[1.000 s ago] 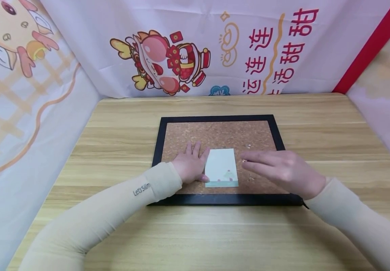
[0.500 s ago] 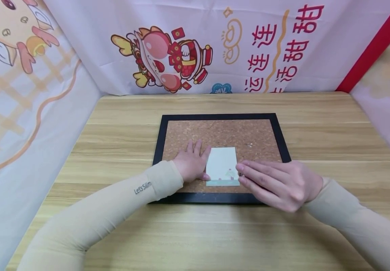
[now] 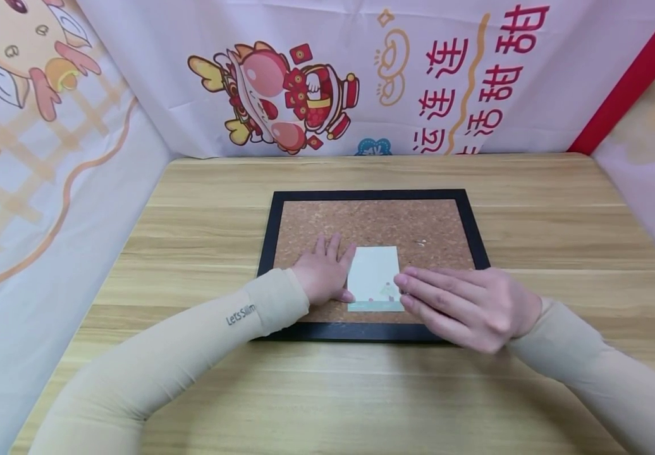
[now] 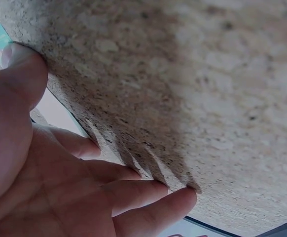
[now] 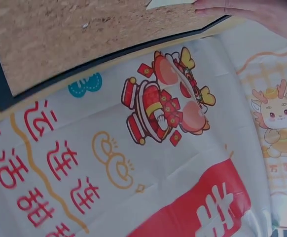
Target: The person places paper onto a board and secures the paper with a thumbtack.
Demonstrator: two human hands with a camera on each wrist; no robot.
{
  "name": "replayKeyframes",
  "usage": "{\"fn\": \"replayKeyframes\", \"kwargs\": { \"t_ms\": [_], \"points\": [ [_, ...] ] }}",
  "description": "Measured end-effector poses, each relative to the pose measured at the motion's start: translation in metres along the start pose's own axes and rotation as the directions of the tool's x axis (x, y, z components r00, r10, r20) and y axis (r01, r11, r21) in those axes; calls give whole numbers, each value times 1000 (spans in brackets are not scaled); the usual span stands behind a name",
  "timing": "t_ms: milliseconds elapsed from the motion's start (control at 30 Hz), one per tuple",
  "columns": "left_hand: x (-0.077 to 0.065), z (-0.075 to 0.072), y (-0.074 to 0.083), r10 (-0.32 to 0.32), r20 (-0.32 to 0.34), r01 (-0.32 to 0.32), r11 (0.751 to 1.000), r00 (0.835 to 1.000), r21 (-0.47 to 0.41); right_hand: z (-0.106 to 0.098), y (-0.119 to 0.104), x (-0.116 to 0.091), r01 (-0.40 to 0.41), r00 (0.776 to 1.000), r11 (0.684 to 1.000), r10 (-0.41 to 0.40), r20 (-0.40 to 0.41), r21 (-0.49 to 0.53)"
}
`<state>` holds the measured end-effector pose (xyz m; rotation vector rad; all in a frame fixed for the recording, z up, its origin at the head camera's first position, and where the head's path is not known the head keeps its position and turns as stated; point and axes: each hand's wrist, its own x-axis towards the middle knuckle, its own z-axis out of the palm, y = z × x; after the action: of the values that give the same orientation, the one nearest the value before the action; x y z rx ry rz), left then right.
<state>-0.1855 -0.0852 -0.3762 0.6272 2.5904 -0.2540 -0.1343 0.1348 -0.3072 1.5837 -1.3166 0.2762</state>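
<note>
The paper (image 3: pixel 372 272) lies on the cork board (image 3: pixel 361 221), probably light and easily creased, best held by its edges. The left hand (image 3: pixel 322 278) spreads loose at its left edge; whether the right hand (image 3: pixel 470 306) pinches anything, I can't tell.

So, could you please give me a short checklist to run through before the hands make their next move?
1. Paper lying on the cork board: ok.
2. Left hand steadying the paper: ok, thumb on its lower left corner.
3. Right hand at the paper's right edge: ok.
4. Whether that hand holds anything: cannot tell.
5. Small pale bit clear of the paper: ok, it lies to the right of the upper right corner.
</note>
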Motion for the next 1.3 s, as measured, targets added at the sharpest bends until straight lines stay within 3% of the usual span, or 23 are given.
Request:
{"fn": "replayKeyframes", "kwargs": {
  "t_ms": [100, 167, 233, 300, 400, 567, 767, 833, 967, 1100, 1300],
  "points": [
    [0, 1, 0, -3, -2, 3, 1000, 1000, 0, 4, 2, -9, -153, 982, 985, 143, 126, 80],
    [0, 1, -1, -6, -3, 6, 1000, 1000, -6, 8, 6, -19, -309, 929, 939, 264, 259, 151],
    [0, 1, -1, -10, -3, 10, 1000, 1000, -14, 13, 11, -32, -489, 832, 846, 379, 405, 213],
    [0, 2, -2, -10, -4, 10, 1000, 1000, -17, 20, 17, -44, -639, 716, 736, 464, 521, 224],
    [0, 3, -2, -8, -6, 7, 1000, 1000, -17, 31, 29, -59, -775, 571, 605, 544, 615, 184],
    [0, 3, -2, -10, -2, 10, 1000, 1000, -14, 48, 46, -75, -879, 408, 460, 584, 701, 127],
    [1, 1, -1, -9, 9, 9, 1000, 1000, -29, 61, 56, -83, -984, 124, 177, 528, 840, 34],
    [1, 0, 0, -7, 12, 7, 999, 1000, -42, 66, 57, -85, -995, 44, 98, 498, 866, -6],
    [1, -1, -1, -13, 20, 14, 999, 1000, -38, 77, 61, -88, -999, -44, -10, 428, 903, -44],
    [1, -1, -1, -19, 22, 20, 1000, 1000, -20, 89, 64, -91, -993, -93, -95, 361, 928, -63],
    [2, 0, -2, -19, 17, 19, 1000, 1000, -24, 107, 70, -91, -975, -196, -160, 277, 941, -155]
  ]
}}
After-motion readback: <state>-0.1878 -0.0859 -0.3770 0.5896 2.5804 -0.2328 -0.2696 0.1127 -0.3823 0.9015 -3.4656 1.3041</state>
